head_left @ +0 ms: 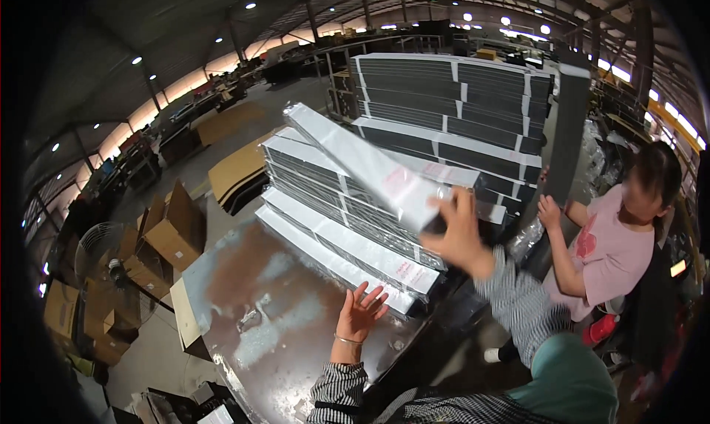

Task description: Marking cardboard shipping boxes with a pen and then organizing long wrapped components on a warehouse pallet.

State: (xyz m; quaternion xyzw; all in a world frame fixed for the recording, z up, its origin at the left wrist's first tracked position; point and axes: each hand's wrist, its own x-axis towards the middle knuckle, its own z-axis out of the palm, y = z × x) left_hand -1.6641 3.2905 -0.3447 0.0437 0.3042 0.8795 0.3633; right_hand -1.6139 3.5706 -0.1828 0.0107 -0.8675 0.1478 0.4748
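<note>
Gripping the near end of a long plastic-wrapped panel (pixel 370 165), our right hand (pixel 458 235) tilts it above the stack of wrapped panels (pixel 333 224) | our left hand (pixel 360 313) hovers open, fingers spread, just before that stack over the desk (pixel 251 291) | beyond our right hand, a co-worker's hand (pixel 549 211) holds an upright dark panel (pixel 568 128).

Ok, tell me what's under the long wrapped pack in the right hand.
Under the pack held by the right hand is a stack of similar wrapped packs on the metal table. The stack's far side is hidden.
</note>
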